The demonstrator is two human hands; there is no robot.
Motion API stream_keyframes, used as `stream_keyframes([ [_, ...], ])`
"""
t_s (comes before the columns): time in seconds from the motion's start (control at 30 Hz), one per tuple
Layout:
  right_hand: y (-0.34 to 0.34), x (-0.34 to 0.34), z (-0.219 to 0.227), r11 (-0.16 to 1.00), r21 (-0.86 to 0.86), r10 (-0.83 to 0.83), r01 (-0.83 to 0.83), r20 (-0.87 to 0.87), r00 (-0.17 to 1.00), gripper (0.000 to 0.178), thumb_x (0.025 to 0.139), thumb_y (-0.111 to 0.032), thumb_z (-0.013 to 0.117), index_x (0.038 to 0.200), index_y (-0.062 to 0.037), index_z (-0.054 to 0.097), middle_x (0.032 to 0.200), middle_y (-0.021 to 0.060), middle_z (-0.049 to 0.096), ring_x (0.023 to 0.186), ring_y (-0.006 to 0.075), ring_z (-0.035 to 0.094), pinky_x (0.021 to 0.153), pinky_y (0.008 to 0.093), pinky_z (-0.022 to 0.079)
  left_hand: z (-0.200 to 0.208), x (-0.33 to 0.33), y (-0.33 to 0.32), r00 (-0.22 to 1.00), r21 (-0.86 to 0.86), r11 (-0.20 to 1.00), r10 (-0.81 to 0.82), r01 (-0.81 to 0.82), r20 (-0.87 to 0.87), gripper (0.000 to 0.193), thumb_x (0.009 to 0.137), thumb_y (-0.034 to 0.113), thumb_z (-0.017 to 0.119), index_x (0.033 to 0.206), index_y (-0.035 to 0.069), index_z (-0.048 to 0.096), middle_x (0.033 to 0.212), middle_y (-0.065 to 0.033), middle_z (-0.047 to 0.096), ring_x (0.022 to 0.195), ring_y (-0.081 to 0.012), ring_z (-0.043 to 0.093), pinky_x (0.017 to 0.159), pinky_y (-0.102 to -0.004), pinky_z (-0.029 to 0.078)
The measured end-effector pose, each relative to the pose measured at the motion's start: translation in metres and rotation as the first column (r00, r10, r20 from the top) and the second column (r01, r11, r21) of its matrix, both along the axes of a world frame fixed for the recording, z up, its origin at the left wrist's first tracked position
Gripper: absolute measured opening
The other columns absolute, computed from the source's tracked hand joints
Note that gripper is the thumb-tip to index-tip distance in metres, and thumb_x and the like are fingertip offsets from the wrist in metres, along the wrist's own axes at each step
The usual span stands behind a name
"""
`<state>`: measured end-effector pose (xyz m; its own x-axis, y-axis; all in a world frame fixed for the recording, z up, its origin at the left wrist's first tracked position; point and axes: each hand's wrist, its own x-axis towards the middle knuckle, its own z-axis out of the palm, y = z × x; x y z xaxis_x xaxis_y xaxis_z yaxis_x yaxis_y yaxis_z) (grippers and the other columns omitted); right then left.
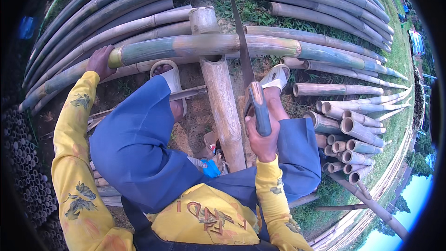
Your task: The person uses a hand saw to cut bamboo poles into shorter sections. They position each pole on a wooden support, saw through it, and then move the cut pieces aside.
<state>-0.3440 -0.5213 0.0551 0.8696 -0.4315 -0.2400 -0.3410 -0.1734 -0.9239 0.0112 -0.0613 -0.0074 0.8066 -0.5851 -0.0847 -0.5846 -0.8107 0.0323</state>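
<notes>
Outdoor bamboo work yard is indicated: long poles [134, 1] are stacked, cut tubes [357, 132] piled, grass [400, 46], sky [416, 197] and handsaw [247, 67] seen.

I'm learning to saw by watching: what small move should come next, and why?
Probably a short saw stroke: the right hand grips the handsaw, its blade crosses the bamboo pole, and the left hand holds that pole farther left. How deep any cut goes isn't clear.

Yellow shirt [204, 225], blue trousers [139, 144] and a mottled bamboo pole [274, 44].
The sleeves [69, 158], left and lower centre, carry dark leafy prints and faint orange blotches; the pole, across the upper middle, blends green, tan and pinkish brown; the saw [246, 67], centre, shows a dark grey blade [242, 42] and slate-blue handle [263, 120].
</notes>
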Motion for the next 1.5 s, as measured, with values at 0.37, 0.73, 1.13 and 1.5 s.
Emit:
stream_keyframes([
  [0.37,0.029,-0.083,0.054,0.990,-0.135,-0.034,0.036,0.021,0.999,0.021,0.089,0.000,0.073,0.108,0.0023,0.067,0.077,0.0083,0.063,0.069,0.0095,0.057,0.066,0.0285,0.049,0.013,-0.007,0.002,0.998,0.024,0.999,0.049,-0.048,-0.048,0.064,0.060,0.015,0.084,0.118,0.009,0.057,0.109,-0.0155,0.066,0.105,-0.0393,0.063,0.091,-0.0493,0.051],
  [0.73,0.009,0.037,-0.007,0.998,-0.056,-0.025,0.036,0.177,0.984,0.011,0.089,0.001,0.072,0.088,-0.0020,0.061,0.070,-0.0038,0.054,0.064,0.0069,0.048,0.060,0.0259,0.042,-0.018,0.004,0.044,0.883,-0.281,0.845,0.386,-0.455,-0.269,0.057,0.099,0.058,0.052,0.128,0.012,0.066,0.120,-0.0219,0.070,0.118,-0.0411,0.062,0.106,-0.0517,0.041],
  [1.13,0.038,-0.128,0.094,0.988,-0.157,-0.011,-0.010,-0.135,0.991,0.030,0.086,0.003,0.072,0.116,0.0034,0.070,0.083,0.0070,0.070,0.071,0.0090,0.062,0.069,0.0268,0.051,-0.029,-0.019,0.015,0.806,-0.129,0.822,0.569,-0.554,0.164,0.051,0.102,0.050,0.049,0.115,0.010,0.077,0.111,-0.0176,0.075,0.111,-0.0351,0.066,0.104,-0.0454,0.042],
  [1.5,0.012,-0.015,0.018,1.000,-0.009,-0.015,0.015,0.035,0.999,0.011,0.091,-0.003,0.073,0.096,-0.0004,0.063,0.073,-0.0020,0.053,0.068,0.0073,0.049,0.062,0.0270,0.044,-0.024,-0.006,0.013,0.811,-0.072,0.827,0.562,-0.558,0.163,0.048,0.101,0.047,0.047,0.116,0.013,0.077,0.115,-0.0144,0.075,0.113,-0.0332,0.066,0.104,-0.0455,0.042],
])
